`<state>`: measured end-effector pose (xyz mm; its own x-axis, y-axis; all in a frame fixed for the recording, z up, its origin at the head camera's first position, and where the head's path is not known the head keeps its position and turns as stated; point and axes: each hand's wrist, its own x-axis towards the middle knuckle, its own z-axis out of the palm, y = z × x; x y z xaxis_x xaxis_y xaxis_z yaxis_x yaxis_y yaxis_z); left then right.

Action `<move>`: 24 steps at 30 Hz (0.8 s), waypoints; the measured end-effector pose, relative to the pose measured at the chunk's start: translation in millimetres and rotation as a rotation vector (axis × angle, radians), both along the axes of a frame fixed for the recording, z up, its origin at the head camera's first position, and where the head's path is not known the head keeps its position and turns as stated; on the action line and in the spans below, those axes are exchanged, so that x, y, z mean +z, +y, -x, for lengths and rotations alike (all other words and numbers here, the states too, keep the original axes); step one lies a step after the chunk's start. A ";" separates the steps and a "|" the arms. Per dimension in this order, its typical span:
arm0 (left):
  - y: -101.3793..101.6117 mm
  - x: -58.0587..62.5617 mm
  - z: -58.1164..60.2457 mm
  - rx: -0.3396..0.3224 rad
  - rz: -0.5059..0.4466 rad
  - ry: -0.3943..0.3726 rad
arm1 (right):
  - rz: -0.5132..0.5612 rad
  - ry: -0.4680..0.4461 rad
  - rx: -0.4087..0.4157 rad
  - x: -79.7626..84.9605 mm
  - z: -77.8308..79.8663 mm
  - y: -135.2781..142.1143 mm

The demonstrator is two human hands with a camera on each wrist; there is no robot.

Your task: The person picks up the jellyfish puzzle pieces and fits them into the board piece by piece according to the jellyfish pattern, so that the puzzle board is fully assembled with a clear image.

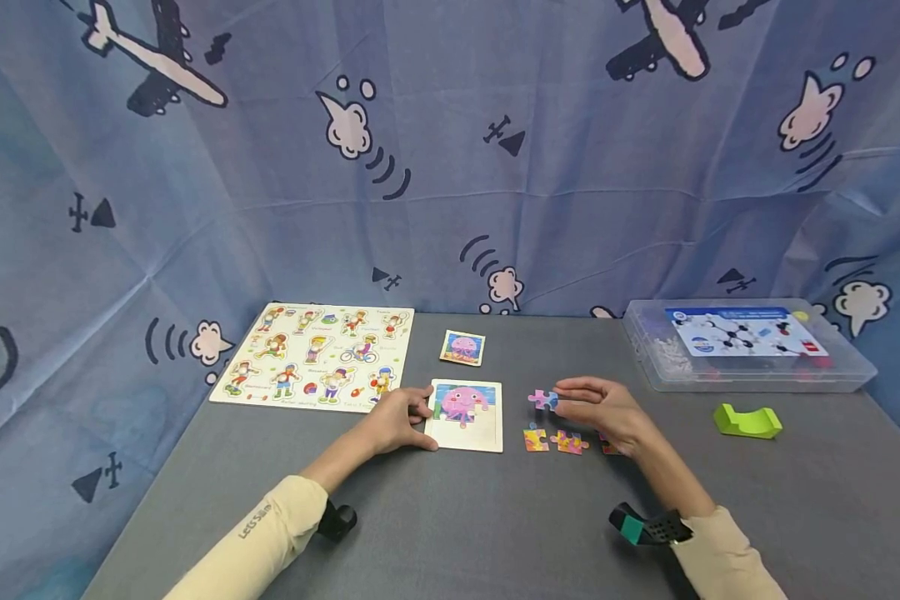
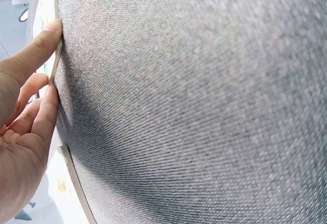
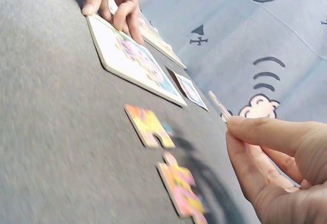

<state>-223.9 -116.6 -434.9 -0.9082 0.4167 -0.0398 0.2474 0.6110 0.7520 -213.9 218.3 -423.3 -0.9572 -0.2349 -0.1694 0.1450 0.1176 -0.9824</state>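
My right hand [image 1: 606, 410] pinches a purple and blue jigsaw piece [image 1: 540, 399] between thumb and fingertips, above the table. In the right wrist view that piece [image 3: 218, 104] appears edge-on. My left hand [image 1: 399, 421] holds the left edge of a square puzzle board [image 1: 483, 435], thumb at the near corner. A pink octopus picture [image 1: 462, 403] fills the board's upper part; bare wood shows below and at the right. Beneath the right hand lie a yellow piece [image 1: 536, 440] and a pink and yellow piece [image 1: 570, 442]. Another piece [image 1: 610, 448] is partly hidden by the hand.
Behind the board lies a small octopus picture card [image 1: 462, 347]. A large board with sports figures [image 1: 322, 354] is at the back left. A clear plastic case [image 1: 750, 346] stands back right, a green curved block [image 1: 747, 422] in front of it.
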 end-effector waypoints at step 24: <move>-0.7 -1.5 -0.4 0.010 -0.034 -0.004 | 0.046 0.055 0.020 -11.3 10.5 -67.0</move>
